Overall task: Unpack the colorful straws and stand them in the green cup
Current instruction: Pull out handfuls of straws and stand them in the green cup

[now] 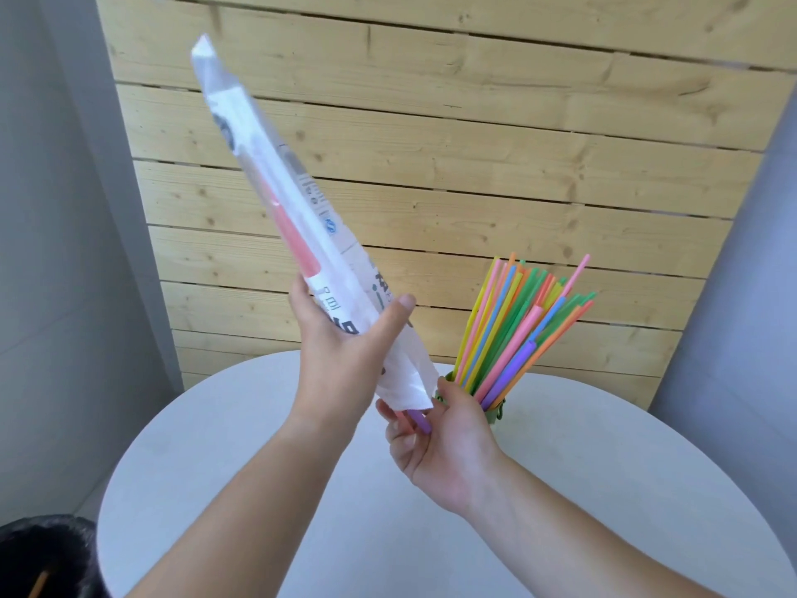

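Package [276, 183] slanting from centre to upper left of frame, gripped near its lower, open end by left hand [340, 338], thumb across the front; pink straw [293, 226] visible inside. Just below the mouth, right hand [440, 433], fingers curled round purple straw [420, 418] poking out. Right of centre on white table [604, 468], green cup [491, 414], mostly hidden behind that hand, packed with fanned straws [517, 321]. Step in hand, seemingly: emptying the last of the pack. Next, probably: drawing the remaining straws clear, then lowering them upright into an already crowded cup without tipping it
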